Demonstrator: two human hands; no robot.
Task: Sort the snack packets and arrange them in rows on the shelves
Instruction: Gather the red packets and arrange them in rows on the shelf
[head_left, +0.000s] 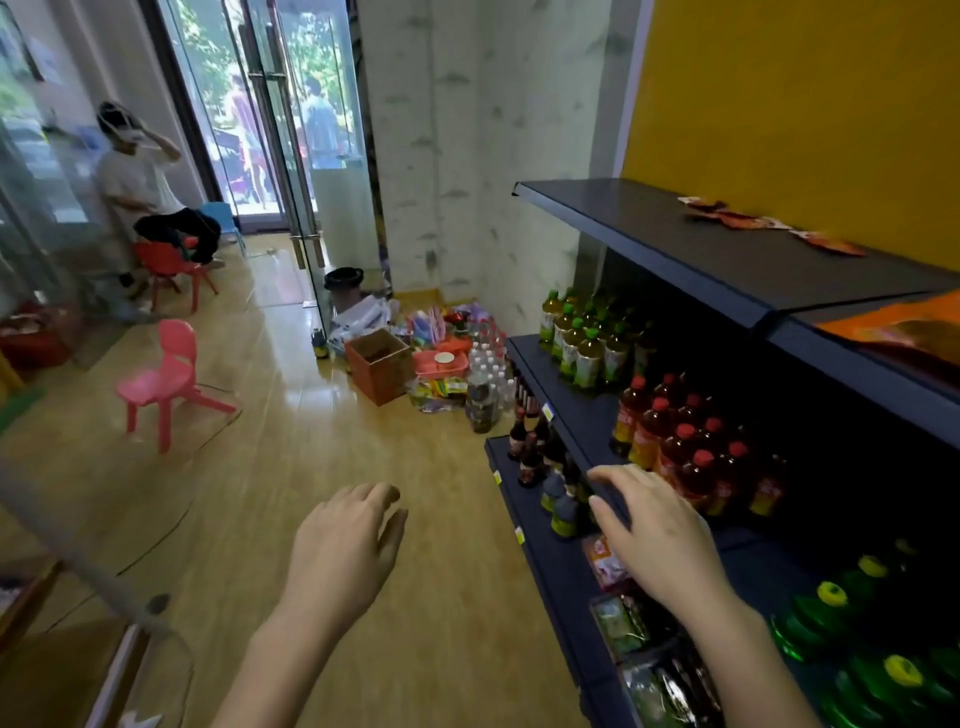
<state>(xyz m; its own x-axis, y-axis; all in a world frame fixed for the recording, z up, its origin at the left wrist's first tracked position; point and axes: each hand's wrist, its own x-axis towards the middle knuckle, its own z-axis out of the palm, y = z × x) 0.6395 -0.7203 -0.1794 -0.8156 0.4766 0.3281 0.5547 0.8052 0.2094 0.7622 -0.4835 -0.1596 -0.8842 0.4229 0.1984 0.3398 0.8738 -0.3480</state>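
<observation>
Snack packets (605, 564) below outstretched right hand (660, 535), left hand (343, 545) over floor (441, 597), both empty, loose-fingered.

A small shop: dark shelves (649, 223) stocked with rows of bottled drinks (675, 436), price tags on the edges, glass entrance door (291, 130).

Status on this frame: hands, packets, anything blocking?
Left hand open, empty, over the floor. Right hand open, above snack packets on the lower shelf. Loose packets lie scattered on the top shelf. Bottles fill the middle shelf.
</observation>
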